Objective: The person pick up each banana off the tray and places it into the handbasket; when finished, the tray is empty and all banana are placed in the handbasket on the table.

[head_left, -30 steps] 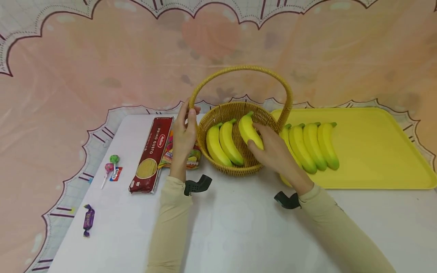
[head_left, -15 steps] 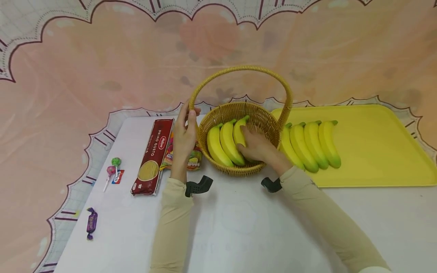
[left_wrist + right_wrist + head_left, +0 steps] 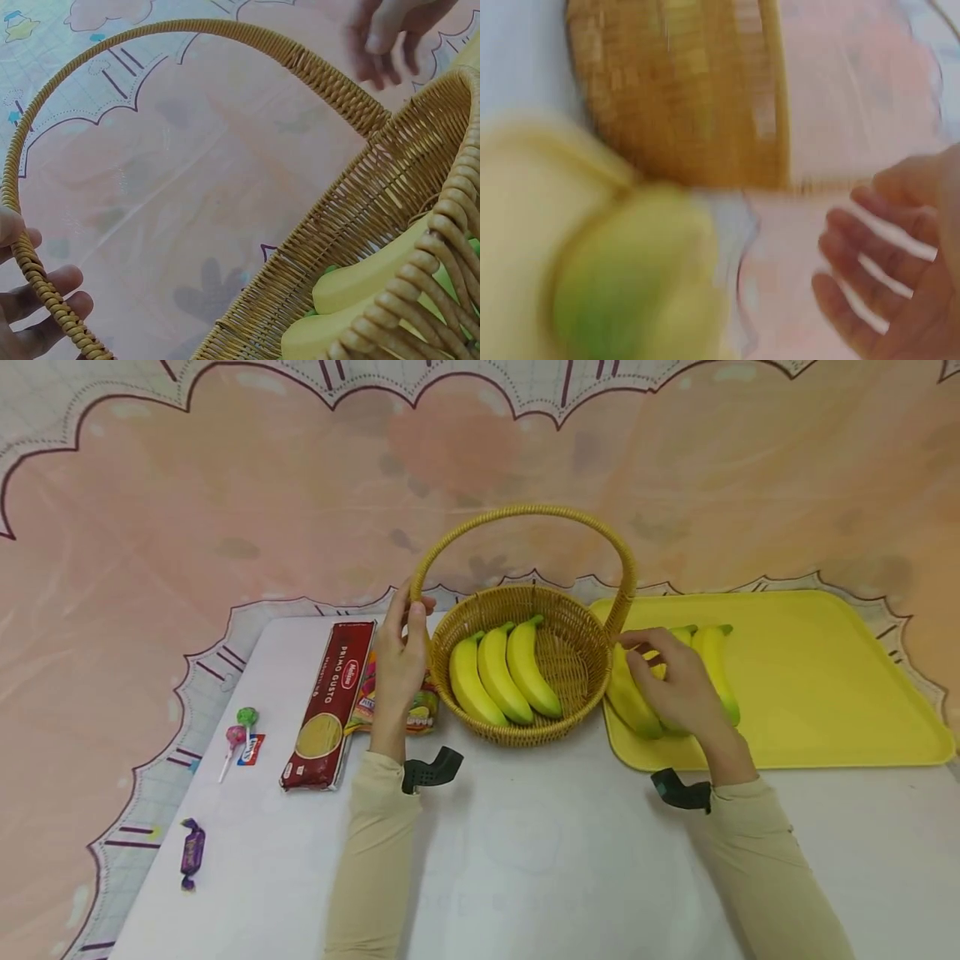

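In the middle of the head view a wicker basket [image 3: 525, 737] stands on the white desk [image 3: 517, 852], with three bananas [image 3: 501, 681] lying side by side in its left part and centre, stems toward the top of the frame. The person's left hand [image 3: 400, 660], left of centre, holds the lower left end of the arched handle [image 3: 525, 511]; its grip is clamped on that, thumb and fingers on either side of it.

Right of centre, the right hand [image 3: 678, 681] is over the other bananas [image 3: 632, 702] on the left end of a yellow tray [image 3: 840, 693], hiding part of them. Its grip is apart, the fingers loosely bent and holding nothing; the right wrist view is blurred, but a gap shows between fingers and fruit.

Left of the basket lie a bright snack bag [image 3: 422, 708], partly behind the left hand, and a dark red packet [image 3: 327, 706]. Farther left are two lollipops [image 3: 247, 717] near a small red-and-blue wrapper [image 3: 251, 750], and a purple sweet [image 3: 192, 850] toward the lower left.
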Action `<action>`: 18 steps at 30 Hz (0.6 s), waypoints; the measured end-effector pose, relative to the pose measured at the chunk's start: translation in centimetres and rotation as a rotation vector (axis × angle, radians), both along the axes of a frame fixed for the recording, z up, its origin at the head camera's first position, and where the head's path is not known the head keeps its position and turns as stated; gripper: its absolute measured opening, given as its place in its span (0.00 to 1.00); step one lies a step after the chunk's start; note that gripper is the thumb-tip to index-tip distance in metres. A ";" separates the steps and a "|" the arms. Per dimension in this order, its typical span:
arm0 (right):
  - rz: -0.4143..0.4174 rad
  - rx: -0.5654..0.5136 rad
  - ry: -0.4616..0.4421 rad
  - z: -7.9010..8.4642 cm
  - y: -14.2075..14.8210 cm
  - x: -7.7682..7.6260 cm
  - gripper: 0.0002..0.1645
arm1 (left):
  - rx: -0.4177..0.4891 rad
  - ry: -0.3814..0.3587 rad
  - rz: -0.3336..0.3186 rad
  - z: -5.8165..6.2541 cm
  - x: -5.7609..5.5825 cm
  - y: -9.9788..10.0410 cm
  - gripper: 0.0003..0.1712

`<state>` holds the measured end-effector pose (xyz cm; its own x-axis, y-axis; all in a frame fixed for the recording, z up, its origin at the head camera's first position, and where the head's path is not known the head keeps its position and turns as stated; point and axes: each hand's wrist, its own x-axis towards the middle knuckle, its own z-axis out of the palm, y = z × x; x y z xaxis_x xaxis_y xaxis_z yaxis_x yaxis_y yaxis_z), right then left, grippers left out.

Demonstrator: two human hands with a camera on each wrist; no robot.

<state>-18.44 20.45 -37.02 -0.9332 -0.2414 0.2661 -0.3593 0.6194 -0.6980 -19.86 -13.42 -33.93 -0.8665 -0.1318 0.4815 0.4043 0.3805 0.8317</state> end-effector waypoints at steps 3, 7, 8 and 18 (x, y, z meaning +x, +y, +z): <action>-0.143 -0.005 -0.016 -0.6 2.9 0.0 0.22 | 0.010 -0.001 0.003 0.0 0.0 0.0 0.22; -0.272 0.068 -0.163 -1.6 6.6 -0.1 0.34 | 0.020 -0.007 0.010 -0.2 -0.1 0.0 0.22; -0.282 0.089 -0.220 -1.8 7.4 -0.1 0.38 | 0.023 -0.008 0.008 -0.2 -0.1 0.0 0.22; -0.259 0.135 -0.389 -4.0 9.5 0.8 0.47 | 0.004 -0.024 -0.010 -0.5 0.1 0.0 0.22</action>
<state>-17.66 29.99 -40.99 -0.9912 0.0039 -0.1321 0.0905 0.7483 -0.6572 -19.75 -13.46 -34.39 -0.8791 -0.1247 0.4601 0.3880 0.3733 0.8427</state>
